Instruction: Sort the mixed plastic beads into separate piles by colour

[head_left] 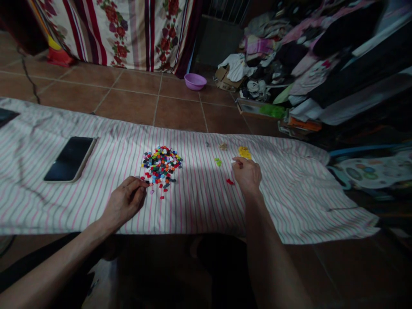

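A mixed heap of small colored pieces [162, 163] lies on the striped cloth. My left hand [125, 198] rests at the heap's near left edge, fingers curled and fingertips against the outer pieces; whether one is between them cannot be made out. Over to the right, my right hand [247, 175] is closed in a pinch, and what it holds is hidden or too small to name. Just beyond it sits a group of yellow pieces [244, 152]. Left of this hand are green pieces [218, 162], red pieces [229, 182], tan pieces [222, 146] and a few grey pieces [207, 144].
A phone [70, 159] lies left of the heap on the striped cloth [199, 206]. Another dark object [7, 116] is at the far left edge. On the tiled floor beyond stand a purple basin [195, 81] and piled clothes [267, 56]. A flowered curtain [128, 30] hangs behind.
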{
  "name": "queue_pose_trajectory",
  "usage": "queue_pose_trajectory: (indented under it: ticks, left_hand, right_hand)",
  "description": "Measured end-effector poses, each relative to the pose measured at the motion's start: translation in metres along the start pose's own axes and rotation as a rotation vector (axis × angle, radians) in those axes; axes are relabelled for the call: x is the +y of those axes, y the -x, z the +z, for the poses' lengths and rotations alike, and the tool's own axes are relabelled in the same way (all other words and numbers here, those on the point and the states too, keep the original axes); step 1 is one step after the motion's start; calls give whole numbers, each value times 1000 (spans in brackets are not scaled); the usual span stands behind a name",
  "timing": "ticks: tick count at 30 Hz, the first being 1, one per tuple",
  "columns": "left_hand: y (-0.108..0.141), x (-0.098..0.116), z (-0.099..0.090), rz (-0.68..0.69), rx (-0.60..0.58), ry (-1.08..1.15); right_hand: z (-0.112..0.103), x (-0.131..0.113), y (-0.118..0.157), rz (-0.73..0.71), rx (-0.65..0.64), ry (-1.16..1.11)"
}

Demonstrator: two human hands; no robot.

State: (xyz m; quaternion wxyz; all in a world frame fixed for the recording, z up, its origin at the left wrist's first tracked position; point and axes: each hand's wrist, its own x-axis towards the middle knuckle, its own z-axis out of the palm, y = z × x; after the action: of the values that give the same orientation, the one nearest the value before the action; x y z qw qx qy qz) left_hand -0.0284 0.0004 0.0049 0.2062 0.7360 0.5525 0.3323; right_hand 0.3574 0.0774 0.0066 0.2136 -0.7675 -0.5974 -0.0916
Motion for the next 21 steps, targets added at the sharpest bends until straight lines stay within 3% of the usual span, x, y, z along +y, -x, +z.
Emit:
queue_pose_trajectory:
  ticks: [9,15,21]
  left_hand:
    - [0,1,1,32,8,19]
    - [-1,2,0,26,1,23]
    - [-1,2,1,35,-1,24]
  right_hand:
    - [4,-49,1,-96,41,-147]
    - [14,-89,8,-252,38,-326]
    - [16,-132,23,-425,-98,-496]
